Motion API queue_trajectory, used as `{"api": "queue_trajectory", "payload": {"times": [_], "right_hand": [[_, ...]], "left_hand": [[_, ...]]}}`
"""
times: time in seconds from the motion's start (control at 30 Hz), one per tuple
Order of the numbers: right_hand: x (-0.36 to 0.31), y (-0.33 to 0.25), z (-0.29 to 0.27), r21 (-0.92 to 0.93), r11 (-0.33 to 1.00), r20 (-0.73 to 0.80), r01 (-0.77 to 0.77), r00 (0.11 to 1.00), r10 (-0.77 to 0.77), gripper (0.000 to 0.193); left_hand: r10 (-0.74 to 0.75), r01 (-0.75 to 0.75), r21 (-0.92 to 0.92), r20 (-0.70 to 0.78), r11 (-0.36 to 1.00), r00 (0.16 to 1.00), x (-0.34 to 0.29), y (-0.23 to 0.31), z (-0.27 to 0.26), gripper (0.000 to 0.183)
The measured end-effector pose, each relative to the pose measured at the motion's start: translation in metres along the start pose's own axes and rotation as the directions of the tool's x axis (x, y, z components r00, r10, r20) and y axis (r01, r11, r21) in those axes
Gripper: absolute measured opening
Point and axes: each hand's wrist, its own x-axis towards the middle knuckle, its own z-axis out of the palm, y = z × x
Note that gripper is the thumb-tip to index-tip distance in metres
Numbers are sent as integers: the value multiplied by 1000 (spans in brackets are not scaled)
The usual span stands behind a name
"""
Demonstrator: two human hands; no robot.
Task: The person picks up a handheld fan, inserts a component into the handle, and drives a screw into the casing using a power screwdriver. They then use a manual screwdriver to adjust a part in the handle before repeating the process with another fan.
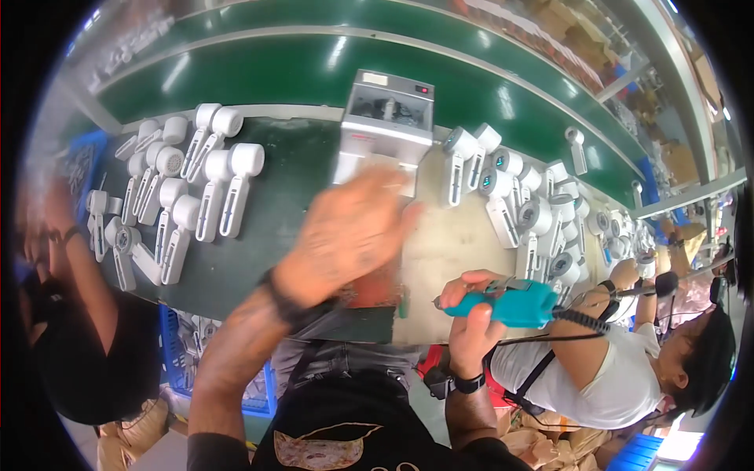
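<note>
My right hand [473, 336] grips a teal electric screwdriver [514, 304] above the near edge of the table. The bit points left, and a black coiled cord runs off the back end to the right. My left hand [345, 228] is stretched over the middle of the table, its fingertips by the front of a grey screw feeder [388, 114] with a clear-topped bin. Motion blurs this hand, so whether its fingers hold anything is unclear. Below it, a reddish-brown patch [375, 289] shows on the tabletop.
White handheld fans [236, 188] lie in rows on the dark mat at left. More fans [503, 220] crowd the right side. A blue crate [267, 392] stands below the table's left edge. One co-worker [597, 353] sits at right, another [94, 330] at left.
</note>
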Motion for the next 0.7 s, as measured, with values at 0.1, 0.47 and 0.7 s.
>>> {"api": "queue_trajectory", "payload": {"times": [0.1,0.47,0.7], "right_hand": [[2,-3,-13,-24,999,3,-22,1000,22,69],[-1,-3,-47,-69,988,19,-136,990,138,68],[7,8,-43,-71,994,50,-83,995,86,70]], "left_hand": [[31,-36,178,31,983,999,51,7,98,29],[76,-61,348,-31,935,997,44,-55,201,21],[-123,113,147,55,983,991,26,46,74,28]]}}
